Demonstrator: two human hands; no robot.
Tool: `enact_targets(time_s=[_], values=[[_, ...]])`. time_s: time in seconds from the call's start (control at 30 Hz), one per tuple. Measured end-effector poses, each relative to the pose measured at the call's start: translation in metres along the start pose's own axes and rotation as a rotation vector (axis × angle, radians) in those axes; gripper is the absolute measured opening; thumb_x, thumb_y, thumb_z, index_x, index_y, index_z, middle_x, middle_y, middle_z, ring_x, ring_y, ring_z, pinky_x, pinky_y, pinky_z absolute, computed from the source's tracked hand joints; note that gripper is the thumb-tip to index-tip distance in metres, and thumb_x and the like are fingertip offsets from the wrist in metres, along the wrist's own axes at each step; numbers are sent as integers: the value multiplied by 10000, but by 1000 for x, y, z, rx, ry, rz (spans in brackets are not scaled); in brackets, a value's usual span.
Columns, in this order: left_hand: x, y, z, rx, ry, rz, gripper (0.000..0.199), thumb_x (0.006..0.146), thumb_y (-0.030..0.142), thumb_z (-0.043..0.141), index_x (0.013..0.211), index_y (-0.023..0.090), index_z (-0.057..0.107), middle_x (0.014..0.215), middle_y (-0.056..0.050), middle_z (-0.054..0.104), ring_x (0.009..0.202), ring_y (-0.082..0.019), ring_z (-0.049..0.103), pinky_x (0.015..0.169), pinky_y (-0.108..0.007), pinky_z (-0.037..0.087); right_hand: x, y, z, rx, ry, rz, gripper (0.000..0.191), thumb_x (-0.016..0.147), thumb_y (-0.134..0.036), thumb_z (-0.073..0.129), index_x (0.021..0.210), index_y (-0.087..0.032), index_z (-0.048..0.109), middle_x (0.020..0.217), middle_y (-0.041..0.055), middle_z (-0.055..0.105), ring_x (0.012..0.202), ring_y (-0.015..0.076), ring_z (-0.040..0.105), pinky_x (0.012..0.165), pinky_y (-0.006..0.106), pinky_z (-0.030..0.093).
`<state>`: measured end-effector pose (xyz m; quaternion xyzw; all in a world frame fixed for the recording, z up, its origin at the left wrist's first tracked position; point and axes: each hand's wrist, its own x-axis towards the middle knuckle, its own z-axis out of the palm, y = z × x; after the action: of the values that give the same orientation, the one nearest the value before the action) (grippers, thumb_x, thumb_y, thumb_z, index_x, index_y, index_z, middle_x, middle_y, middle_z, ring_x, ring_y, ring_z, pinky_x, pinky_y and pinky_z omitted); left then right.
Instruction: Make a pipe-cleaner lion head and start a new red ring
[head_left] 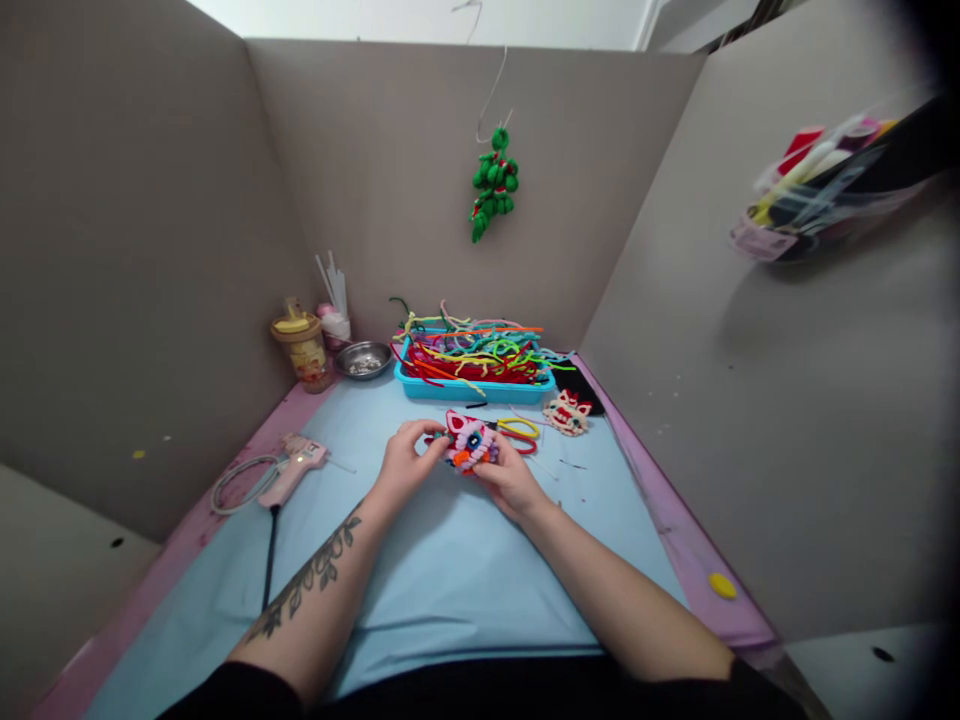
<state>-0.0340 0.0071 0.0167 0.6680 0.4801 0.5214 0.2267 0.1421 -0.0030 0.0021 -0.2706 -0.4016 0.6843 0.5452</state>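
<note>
Between my two hands is a small pink, red and orange pipe-cleaner lion head (470, 441) with a blue eye, held above the blue cloth. The fingers of my left hand (415, 455) pinch its left edge. On its right and lower side, my right hand (513, 478) grips it, thumb near the orange part. Scissors (523, 431) with yellow and red handles lie just behind my right hand, their blades partly hidden by the lion head. A cream and red lion head (568, 413) rests farther right.
A blue tray (480, 390) heaped with coloured pipe cleaners stands at the back. Left are a pink glue gun (291, 472) with its cable, a metal bowl (363, 360) and a yellow-lidded cup (304, 350). Grey partitions surround the table; a green ornament (495, 185) hangs behind.
</note>
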Motion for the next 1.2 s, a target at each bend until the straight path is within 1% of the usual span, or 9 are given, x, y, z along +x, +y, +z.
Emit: enact_targets(time_s=[0.1,0.23,0.5,0.7,0.9,0.97,1.07,1.2], values=[[0,-1,0,11,-8,-22,138,742,300,659,846,220,701,844,-31,700,805,-194,604,778,-315,439,-1,-3,3,18,-8,12,531,554,-81,722,1055,-213,606,976,20,700,906,212,654,839,360,509],[1,1,-2,-13,-24,-1,98,727,284,682,802,230,713,804,-28,701,792,-198,609,794,-324,438,-2,-5,2,13,-31,10,525,557,-78,715,1050,-223,608,970,15,698,908,211,653,879,377,488],[-2,8,-3,-47,-64,46,101,733,309,675,786,234,716,762,-36,686,760,-200,590,758,-322,439,-2,-6,-1,29,-84,2,540,569,-82,697,1080,-229,606,1033,31,685,1004,244,624,946,445,447],[-4,13,-2,-46,-54,25,82,723,296,667,752,227,702,743,-25,684,744,-191,589,760,-317,441,-1,-1,-4,22,-92,18,556,571,-77,676,1098,-236,599,1021,25,683,986,247,624,930,467,459],[-3,14,-2,-37,-65,18,69,714,253,658,765,214,679,773,-28,682,763,-188,600,755,-308,452,-2,-2,-4,31,-93,21,557,562,-64,667,1090,-232,602,1002,24,689,961,239,633,914,442,470],[-3,13,-1,-60,-67,1,90,713,242,653,795,205,651,794,-29,669,773,-184,603,753,-304,455,-2,-3,-3,32,-82,17,569,552,-52,660,1089,-230,601,1007,25,691,956,236,634,915,435,468],[-4,12,1,-135,-65,-50,179,705,238,655,867,201,586,818,-21,646,804,-182,616,739,-294,462,-2,-3,-2,32,-77,16,581,546,-45,654,1094,-231,598,1036,29,688,986,235,627,927,425,461],[-5,13,2,-191,-47,-99,277,688,254,673,923,205,535,819,-11,647,827,-186,625,748,-296,456,-2,-3,-1,29,-89,24,564,558,-70,671,1091,-235,598,1038,31,687,994,241,633,919,428,469]])
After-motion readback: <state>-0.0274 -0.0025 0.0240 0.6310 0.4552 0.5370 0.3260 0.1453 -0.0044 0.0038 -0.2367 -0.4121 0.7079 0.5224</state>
